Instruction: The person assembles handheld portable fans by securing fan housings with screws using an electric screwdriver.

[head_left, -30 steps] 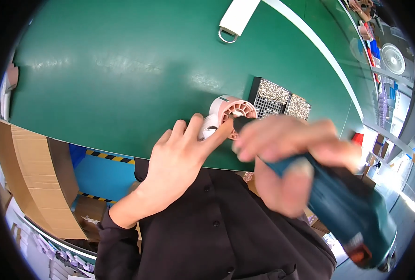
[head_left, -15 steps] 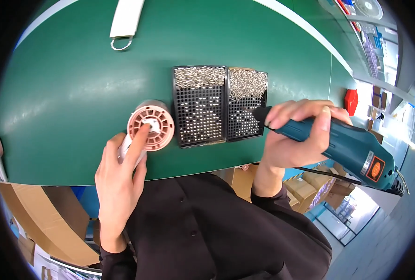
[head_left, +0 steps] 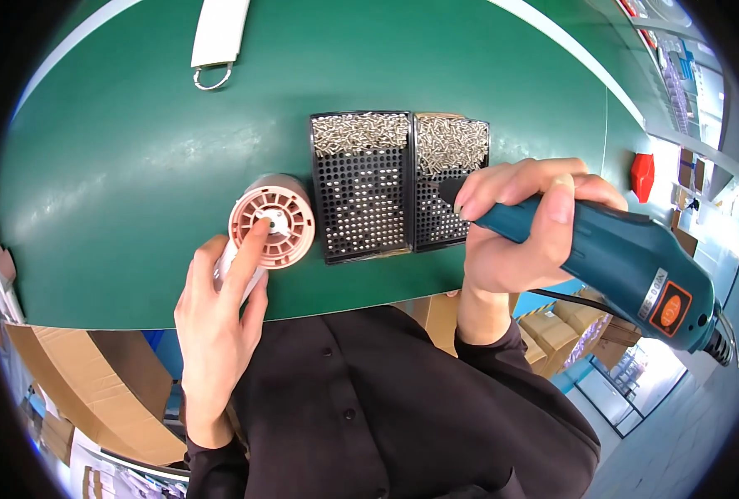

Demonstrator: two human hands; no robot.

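Observation:
My left hand (head_left: 224,312) is closed round a pink cylindrical housing (head_left: 304,230) with a spoked end facing up. Its index fingertip presses on a small white piece (head_left: 278,219) in the centre of the spokes. A white part of the housing shows under the fingers. In my right hand (head_left: 527,220) is a teal electric screwdriver (head_left: 615,254), its dark nose angled left over the right-hand screw tray (head_left: 423,187). The screwdriver's tip is hard to make out against the tray. Beside it stands a second black screw tray (head_left: 323,179), with loose silver screws at its far end and others upright in holes.
A white strip with a metal loop (head_left: 219,37) lies at the far left of the green table (head_left: 136,125). Toward the right edge is a red container (head_left: 642,176). Cardboard boxes (head_left: 107,399) stand below the table's near edge. The screwdriver's cord (head_left: 723,349) hangs at right.
My right hand and the screwdriver have shifted slightly relative to the right-hand screw tray, the nose still over it. My left hand keeps its hold, fingertip still on the white piece.

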